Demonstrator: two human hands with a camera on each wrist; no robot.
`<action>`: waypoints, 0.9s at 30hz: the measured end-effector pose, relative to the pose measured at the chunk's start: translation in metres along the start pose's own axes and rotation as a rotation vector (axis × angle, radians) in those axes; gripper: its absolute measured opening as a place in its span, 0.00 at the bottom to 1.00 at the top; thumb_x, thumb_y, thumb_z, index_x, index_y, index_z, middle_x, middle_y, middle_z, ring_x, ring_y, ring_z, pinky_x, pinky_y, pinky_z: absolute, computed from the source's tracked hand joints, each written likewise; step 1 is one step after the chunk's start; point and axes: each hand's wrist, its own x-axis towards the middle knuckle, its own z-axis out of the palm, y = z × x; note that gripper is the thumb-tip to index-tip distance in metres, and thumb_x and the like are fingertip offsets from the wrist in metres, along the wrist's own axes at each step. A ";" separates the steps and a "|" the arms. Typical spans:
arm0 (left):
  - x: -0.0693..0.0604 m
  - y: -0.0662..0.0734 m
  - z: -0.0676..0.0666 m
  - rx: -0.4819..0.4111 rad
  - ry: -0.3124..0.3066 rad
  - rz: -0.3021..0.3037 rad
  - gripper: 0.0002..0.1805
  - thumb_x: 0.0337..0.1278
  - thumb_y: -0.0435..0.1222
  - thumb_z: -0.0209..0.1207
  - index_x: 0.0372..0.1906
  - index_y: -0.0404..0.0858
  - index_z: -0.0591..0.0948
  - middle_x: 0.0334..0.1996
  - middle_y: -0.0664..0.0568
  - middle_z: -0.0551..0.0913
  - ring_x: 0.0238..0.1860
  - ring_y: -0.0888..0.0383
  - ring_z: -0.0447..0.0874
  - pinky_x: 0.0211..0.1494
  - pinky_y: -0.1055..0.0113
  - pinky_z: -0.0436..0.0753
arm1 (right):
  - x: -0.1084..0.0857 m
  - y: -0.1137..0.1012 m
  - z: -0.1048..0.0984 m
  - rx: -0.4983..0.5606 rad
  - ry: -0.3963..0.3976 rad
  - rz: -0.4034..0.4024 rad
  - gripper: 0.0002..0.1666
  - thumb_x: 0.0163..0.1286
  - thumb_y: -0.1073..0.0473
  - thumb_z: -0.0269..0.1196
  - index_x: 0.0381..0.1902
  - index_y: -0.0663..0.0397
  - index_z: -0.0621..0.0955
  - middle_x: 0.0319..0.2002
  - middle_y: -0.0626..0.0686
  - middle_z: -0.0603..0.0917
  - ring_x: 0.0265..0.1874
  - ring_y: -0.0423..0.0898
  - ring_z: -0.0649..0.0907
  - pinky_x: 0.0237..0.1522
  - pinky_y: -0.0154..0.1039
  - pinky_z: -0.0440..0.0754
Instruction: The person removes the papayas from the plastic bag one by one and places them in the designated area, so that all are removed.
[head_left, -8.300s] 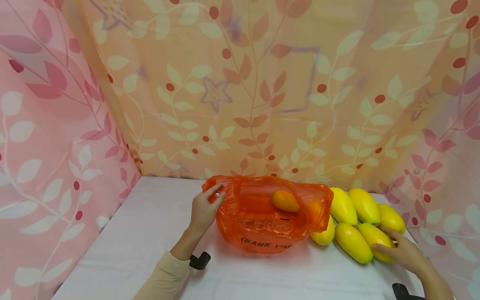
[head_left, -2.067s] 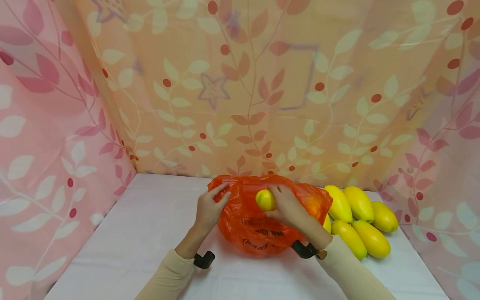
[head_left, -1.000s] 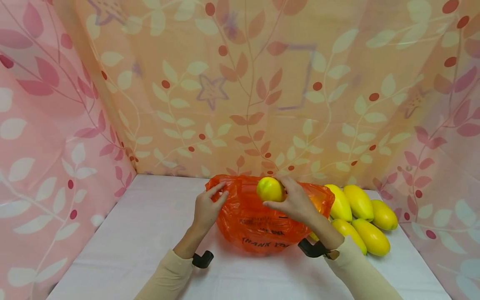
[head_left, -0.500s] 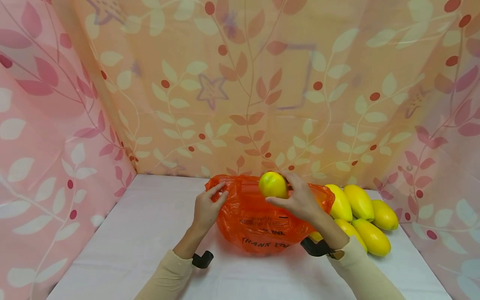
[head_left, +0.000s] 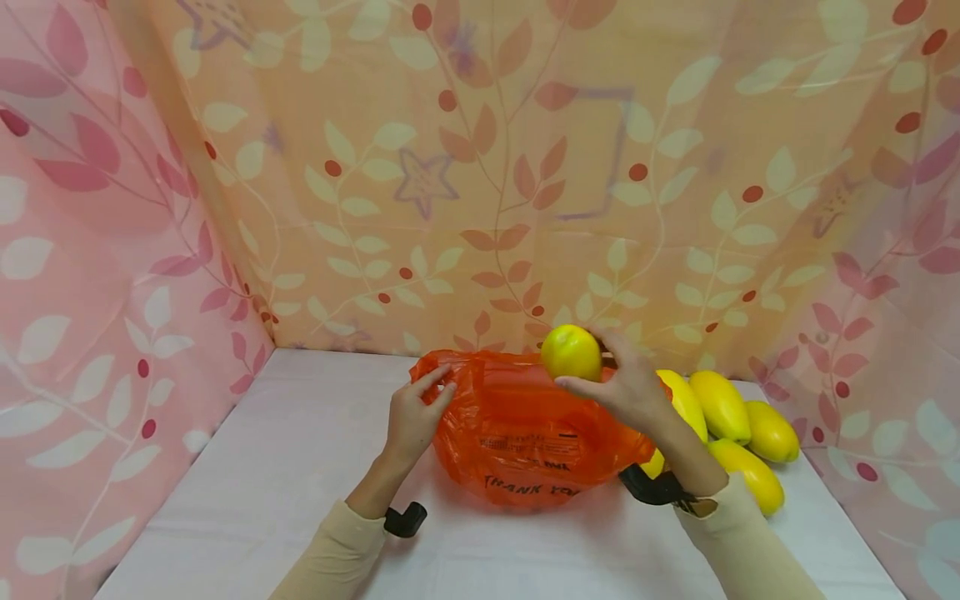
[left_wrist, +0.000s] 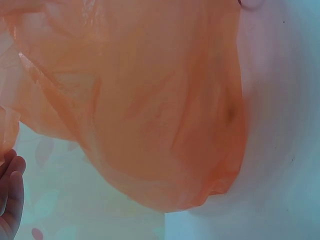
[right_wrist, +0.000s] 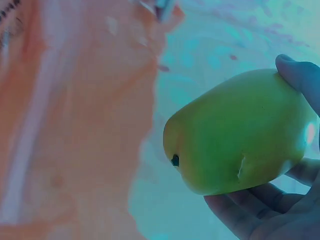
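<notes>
In the head view my left hand pinches the left edge of the mouth of a crumpled orange-red plastic bag, printed "THANK YOU". My right hand grips a yellow-green mango above the right part of the bag's mouth. In the right wrist view, fingers and thumb wrap this mango from below and behind, its stem end pointing away from the palm. Bag film covers most of the left wrist view; only a few of my left fingers show at its edge.
Several yellow mangoes lie at the right, partly hidden by the right arm and bag. The white tabletop runs beneath everything. A floral curtain encloses the back and sides. A black strap mount sits at each wrist.
The mango that lay inside the bag has been gripped by my right hand, raised out and moved rightward. My left hand keeps its place at the bag's edge.
</notes>
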 end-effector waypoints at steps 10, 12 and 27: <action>0.000 0.000 -0.001 -0.002 -0.007 -0.003 0.18 0.57 0.35 0.66 0.53 0.38 0.85 0.44 0.40 0.87 0.18 0.65 0.60 0.18 0.74 0.61 | -0.004 0.004 -0.040 -0.054 0.087 0.020 0.41 0.58 0.51 0.73 0.67 0.51 0.70 0.52 0.54 0.79 0.48 0.45 0.76 0.45 0.19 0.75; 0.000 0.000 -0.001 0.000 -0.007 -0.005 0.18 0.57 0.35 0.66 0.53 0.38 0.85 0.44 0.40 0.88 0.17 0.65 0.60 0.18 0.74 0.61 | -0.007 0.005 -0.047 -0.063 0.109 0.026 0.40 0.58 0.52 0.73 0.66 0.52 0.70 0.51 0.55 0.79 0.47 0.43 0.76 0.45 0.17 0.73; 0.000 -0.001 -0.002 -0.001 -0.006 0.006 0.18 0.56 0.35 0.66 0.53 0.38 0.85 0.38 0.42 0.88 0.14 0.68 0.55 0.17 0.74 0.59 | -0.022 0.020 -0.079 -0.062 0.227 0.060 0.38 0.62 0.57 0.69 0.68 0.55 0.69 0.47 0.33 0.73 0.44 0.31 0.73 0.43 0.17 0.71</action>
